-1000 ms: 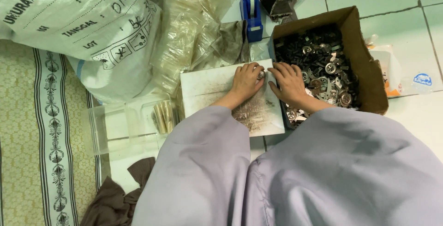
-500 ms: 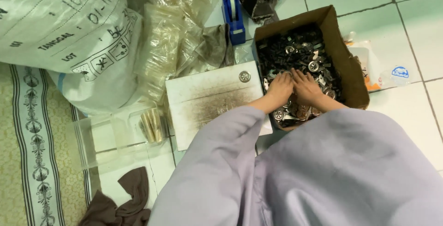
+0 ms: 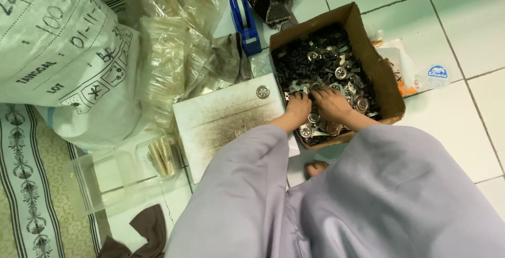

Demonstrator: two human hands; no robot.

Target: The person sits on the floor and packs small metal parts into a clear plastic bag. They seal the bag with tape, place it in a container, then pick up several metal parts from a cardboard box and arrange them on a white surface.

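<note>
- Metal parts (image 3: 336, 58), small dark pieces and round silvery discs, fill the cardboard box (image 3: 386, 87) on the tiled floor.
- Left hand (image 3: 298, 108) and right hand (image 3: 330, 102) rest side by side on the pile, fingers dug in; whether they grasp anything cannot be told.
- A white board (image 3: 221, 123) lies just left of the box, one disc (image 3: 262, 91) on it.

- Pale green tiled floor (image 3: 473, 37) carries everything.
- Brown cardboard box of small metal parts (image 3: 386, 87) lies under the fingers.
- White scuffed flat board (image 3: 221, 121) just left of them.
- Large white woven sack (image 3: 58, 63) far left.
- Blue tape dispenser (image 3: 244, 23) beyond the fingers.
</note>
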